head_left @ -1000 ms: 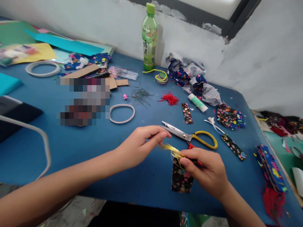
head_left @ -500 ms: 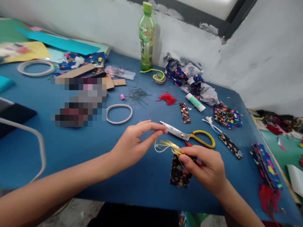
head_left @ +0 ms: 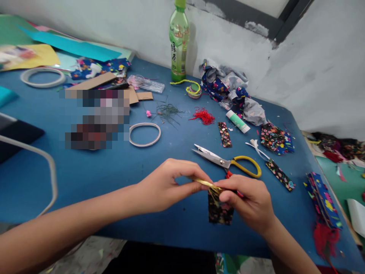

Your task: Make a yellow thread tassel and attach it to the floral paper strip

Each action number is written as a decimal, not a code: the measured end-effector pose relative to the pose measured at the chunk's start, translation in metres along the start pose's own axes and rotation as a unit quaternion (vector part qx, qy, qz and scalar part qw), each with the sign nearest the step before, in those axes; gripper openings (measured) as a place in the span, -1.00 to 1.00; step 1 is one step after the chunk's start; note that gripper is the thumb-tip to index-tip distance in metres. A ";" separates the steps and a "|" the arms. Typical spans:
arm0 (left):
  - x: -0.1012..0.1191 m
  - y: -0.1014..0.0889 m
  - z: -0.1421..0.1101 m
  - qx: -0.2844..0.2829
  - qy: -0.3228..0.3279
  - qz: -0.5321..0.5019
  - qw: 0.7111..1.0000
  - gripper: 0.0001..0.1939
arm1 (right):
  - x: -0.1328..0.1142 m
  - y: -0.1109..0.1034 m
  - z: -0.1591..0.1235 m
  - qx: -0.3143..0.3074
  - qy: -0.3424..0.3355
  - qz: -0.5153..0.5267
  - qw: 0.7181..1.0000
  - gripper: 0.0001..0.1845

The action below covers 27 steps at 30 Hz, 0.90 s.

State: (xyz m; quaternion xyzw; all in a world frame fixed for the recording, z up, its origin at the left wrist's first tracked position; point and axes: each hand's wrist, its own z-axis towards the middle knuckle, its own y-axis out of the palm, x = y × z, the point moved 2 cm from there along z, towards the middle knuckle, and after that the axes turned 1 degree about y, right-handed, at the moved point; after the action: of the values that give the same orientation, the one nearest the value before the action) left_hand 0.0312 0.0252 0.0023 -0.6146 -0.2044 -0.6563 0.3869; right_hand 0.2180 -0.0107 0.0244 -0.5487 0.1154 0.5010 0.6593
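Observation:
A small bundle of yellow threads [head_left: 204, 182] stretches between my two hands near the table's front. My left hand [head_left: 176, 182] has thumb and forefinger closed on its left end. At the other end, my right hand [head_left: 248, 198] pinches the bundle between thumb and finger. Just below the threads is a black floral fabric piece [head_left: 220, 209], its upper edge partly behind my right fingers. I cannot tell whether it lies on the table or hangs from that hand. Scissors with yellow and red handles [head_left: 225, 163] lie behind, the red handle mostly covered by my right hand.
A green tea bottle [head_left: 179, 45] stands by the wall. Around the blue table [head_left: 159, 228] lie red threads [head_left: 203, 116], a glue stick [head_left: 238, 121], tape rolls [head_left: 145, 134], crumpled fabric [head_left: 228, 83], a black floral strip [head_left: 279, 174] and blue floral pieces with a red tassel [head_left: 326, 238].
My left fingers have come down and right onto the loose yellow threads and closed on them. The spread threads are now gathered together. The view has shifted slightly.

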 end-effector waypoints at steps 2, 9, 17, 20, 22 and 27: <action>0.002 -0.002 -0.001 -0.013 -0.023 0.003 1.000 -0.86 | 0.001 -0.002 0.000 -0.008 0.042 0.041 0.998 -0.63; 0.005 -0.004 0.001 -0.153 -0.088 0.028 0.984 -0.79 | 0.006 -0.006 -0.001 -0.075 0.161 0.134 0.975 -0.64; -0.006 -0.011 0.003 0.057 -0.030 0.142 0.988 -0.69 | 0.008 -0.014 -0.001 -0.102 0.175 0.110 0.973 -0.68; -0.007 -0.003 0.003 -0.010 -0.095 0.006 0.995 -0.74 | 0.006 -0.009 0.000 -0.119 0.154 0.083 0.977 -0.69; -0.008 0.005 0.003 -0.090 -0.162 -0.067 0.980 -0.77 | 0.006 -0.005 0.000 -0.135 0.148 0.076 0.977 -0.70; -0.011 0.006 0.004 -0.232 -0.234 -0.153 0.932 -0.79 | 0.010 -0.003 -0.002 -0.184 0.203 0.151 0.950 -0.81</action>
State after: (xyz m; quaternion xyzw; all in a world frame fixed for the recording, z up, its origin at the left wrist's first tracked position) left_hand 0.0377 0.0270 -0.0093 -0.7846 -0.2233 -0.5741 0.0696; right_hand 0.2258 -0.0068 0.0181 -0.7268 0.2339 0.4857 0.4256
